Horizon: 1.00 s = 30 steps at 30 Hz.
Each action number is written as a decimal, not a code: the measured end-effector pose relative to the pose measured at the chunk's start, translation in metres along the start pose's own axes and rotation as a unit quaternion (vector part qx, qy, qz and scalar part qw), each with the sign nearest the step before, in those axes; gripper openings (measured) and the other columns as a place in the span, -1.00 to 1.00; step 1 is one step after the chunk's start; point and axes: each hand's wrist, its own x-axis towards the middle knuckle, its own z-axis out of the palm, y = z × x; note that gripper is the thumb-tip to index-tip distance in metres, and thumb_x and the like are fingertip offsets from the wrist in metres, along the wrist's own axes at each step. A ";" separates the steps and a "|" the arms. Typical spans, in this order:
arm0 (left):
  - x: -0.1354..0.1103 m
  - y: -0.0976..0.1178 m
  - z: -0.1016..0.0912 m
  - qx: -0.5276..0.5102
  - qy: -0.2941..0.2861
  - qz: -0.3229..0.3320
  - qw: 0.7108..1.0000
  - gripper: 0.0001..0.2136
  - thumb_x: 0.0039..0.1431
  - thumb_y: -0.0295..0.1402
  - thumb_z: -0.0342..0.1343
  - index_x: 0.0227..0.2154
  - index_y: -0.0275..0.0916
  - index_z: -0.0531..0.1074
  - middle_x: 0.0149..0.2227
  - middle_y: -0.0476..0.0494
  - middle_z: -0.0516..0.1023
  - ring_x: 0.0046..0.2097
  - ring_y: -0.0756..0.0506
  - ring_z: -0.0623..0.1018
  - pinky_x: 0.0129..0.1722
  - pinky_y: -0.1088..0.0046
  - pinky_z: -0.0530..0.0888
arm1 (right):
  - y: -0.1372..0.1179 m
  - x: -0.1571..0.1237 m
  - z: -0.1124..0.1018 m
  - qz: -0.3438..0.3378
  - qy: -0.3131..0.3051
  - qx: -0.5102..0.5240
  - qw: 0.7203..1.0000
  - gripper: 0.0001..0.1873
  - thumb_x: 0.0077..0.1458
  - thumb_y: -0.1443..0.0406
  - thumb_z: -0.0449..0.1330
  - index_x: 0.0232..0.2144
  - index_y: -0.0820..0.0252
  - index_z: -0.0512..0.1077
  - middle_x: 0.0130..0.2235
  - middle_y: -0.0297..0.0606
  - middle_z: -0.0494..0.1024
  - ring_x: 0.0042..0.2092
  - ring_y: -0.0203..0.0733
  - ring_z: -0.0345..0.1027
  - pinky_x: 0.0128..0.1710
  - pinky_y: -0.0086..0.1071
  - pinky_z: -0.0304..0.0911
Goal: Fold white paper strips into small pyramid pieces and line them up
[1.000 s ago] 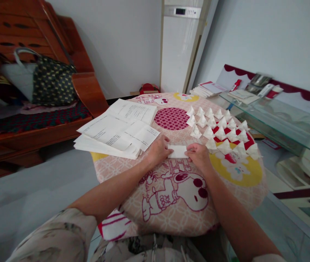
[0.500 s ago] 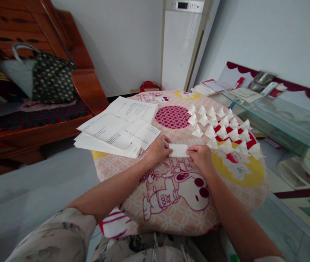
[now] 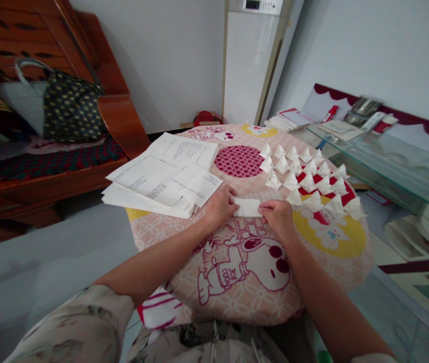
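Observation:
Between my hands a small folded strip of white paper lies just above the patterned tablecloth. My left hand pinches its left end, with the fingers curled. At the right end my right hand grips it between thumb and forefinger. To the left of my left hand is a stack of printed paper sheets, spread unevenly. Several folded white paper shapes with pointed tips stand in rows beyond my right hand.
A glass shelf unit stands close on the right, with a metal bowl and papers on it. On the left a wooden bench carries a dark patterned bag. A tall white appliance stands behind the table.
Almost nothing differs. Both hands keep their hold on the folded paper strip, whose surface looks slightly shifted between the fingers.

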 end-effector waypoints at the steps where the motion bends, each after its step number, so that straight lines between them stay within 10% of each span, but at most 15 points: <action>1: 0.000 0.001 0.000 0.002 0.000 0.001 1.000 -0.70 0.02 -0.55 0.22 -0.16 -0.25 0.39 -0.50 0.08 0.47 -0.42 -0.01 0.47 -0.35 0.47 0.34 | 0.000 0.000 0.000 -0.002 0.001 -0.002 1.000 -0.72 -0.11 0.30 0.22 -0.35 0.32 0.64 -0.59 -0.30 0.55 -0.60 -0.22 0.41 -0.59 -0.46 0.21; 30: 0.005 -0.002 -0.001 0.019 -0.009 -0.002 1.000 -0.75 0.04 -0.50 0.21 -0.18 -0.26 0.41 -0.50 0.04 0.48 -0.40 -0.04 0.50 -0.32 0.44 0.39 | 0.002 0.002 0.003 -0.060 -0.003 -0.103 0.993 -0.66 0.02 0.30 0.19 -0.18 0.26 0.65 -0.42 -0.20 0.65 -0.35 -0.11 0.53 -0.34 -0.38 0.36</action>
